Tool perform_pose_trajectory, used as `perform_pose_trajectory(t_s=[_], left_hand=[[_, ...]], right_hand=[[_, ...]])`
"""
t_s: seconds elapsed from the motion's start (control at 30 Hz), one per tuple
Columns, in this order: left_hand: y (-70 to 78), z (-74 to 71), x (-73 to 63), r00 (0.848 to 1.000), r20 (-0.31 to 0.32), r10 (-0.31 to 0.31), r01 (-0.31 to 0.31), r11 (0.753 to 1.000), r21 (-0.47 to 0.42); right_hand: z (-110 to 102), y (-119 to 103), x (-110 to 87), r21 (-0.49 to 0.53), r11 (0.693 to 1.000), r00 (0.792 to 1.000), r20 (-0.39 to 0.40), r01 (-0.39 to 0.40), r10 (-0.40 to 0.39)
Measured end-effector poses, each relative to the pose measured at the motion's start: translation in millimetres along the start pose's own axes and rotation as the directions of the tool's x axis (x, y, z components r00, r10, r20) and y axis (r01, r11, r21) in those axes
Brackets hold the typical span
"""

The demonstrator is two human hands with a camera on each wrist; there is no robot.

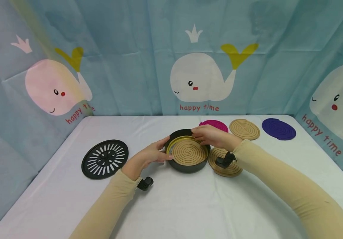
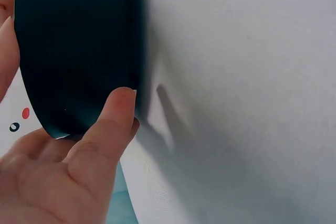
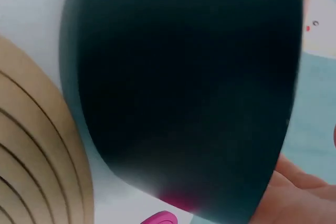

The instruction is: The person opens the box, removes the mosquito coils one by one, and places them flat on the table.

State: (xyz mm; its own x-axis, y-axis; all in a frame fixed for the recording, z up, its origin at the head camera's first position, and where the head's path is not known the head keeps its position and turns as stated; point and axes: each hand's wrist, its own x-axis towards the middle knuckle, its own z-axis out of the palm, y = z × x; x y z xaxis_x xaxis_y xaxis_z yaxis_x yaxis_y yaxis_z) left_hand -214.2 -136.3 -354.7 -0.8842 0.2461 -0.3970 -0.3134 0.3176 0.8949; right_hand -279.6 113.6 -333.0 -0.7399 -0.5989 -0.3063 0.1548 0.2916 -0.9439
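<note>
A round black mosquito coil holder stands on the white table with a yellow-rimmed lining. A tan mosquito coil lies flat inside it. My left hand grips the holder's left side; in the left wrist view, one fingertip presses the outer wall. At the back right rim, my right hand holds on, with some fingers reaching inside over the edge. The right wrist view shows mostly the dark holder wall, which hides those fingertips. Beneath my right wrist lies another tan coil.
A black slotted lid with a centre knob lies at the left. Along the back right are a pink coil, partly behind my right hand, a tan coil and a purple coil. A whale-printed curtain hangs behind the table.
</note>
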Motion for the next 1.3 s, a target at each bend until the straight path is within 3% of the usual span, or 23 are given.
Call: perform_pose_trajectory(t_s=[0.23, 0.5, 0.97, 1.3], left_hand=[[-2.7, 2.0, 1.1, 1.000, -0.025, -0.006, 0.005, 1.000, -0.013], [-1.5, 5.1, 1.2, 0.999, -0.035, -0.013, 0.011, 0.999, -0.043], [-1.9, 3.7, -0.3, 0.999, -0.040, -0.018, 0.016, 0.999, -0.049], [-0.6, 4.3, -0.7, 1.000, -0.028, -0.001, -0.001, 0.999, -0.045]], right_hand=[[7.1, -6.7, 6.1, -0.183, 0.981, 0.998, -0.007, -0.069, 0.069], [10.1, -10.2, 6.9, -0.163, 0.978, 0.991, -0.057, -0.128, 0.120], [6.3, -19.7, 3.9, -0.154, 0.984, 0.994, -0.079, -0.090, 0.078], [12.3, -26.7, 4.7, -0.306, 0.942, 0.988, -0.102, -0.139, 0.112]])
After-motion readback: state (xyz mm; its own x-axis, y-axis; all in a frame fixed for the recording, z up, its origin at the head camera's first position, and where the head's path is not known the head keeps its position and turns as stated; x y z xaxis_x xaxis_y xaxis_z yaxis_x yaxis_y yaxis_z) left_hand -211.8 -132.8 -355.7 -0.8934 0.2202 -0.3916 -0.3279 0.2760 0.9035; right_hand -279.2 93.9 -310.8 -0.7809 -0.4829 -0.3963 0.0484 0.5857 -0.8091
